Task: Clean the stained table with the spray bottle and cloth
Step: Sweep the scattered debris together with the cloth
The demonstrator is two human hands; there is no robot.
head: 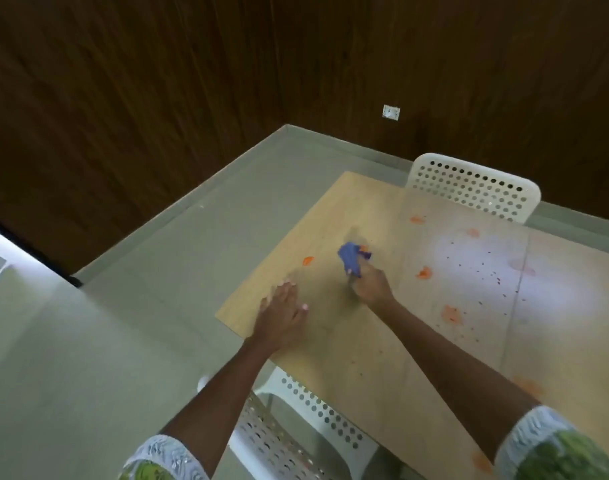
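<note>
Right hand [370,285] grip bunches crumpled blue cloth [352,258] on smooth table [417,341]; left hand [281,315] flat.

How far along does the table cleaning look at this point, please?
Early on. Nothing looks clearly finished. In hand: the right hand rubs the blue cloth on the table over an orange stain, while the left hand rests flat. Left: orange stains and dark specks on the right part. No spray bottle is in view.

One table [382,341], one blue cloth [352,258], two hands, two white perforated chairs, several orange stains
</note>
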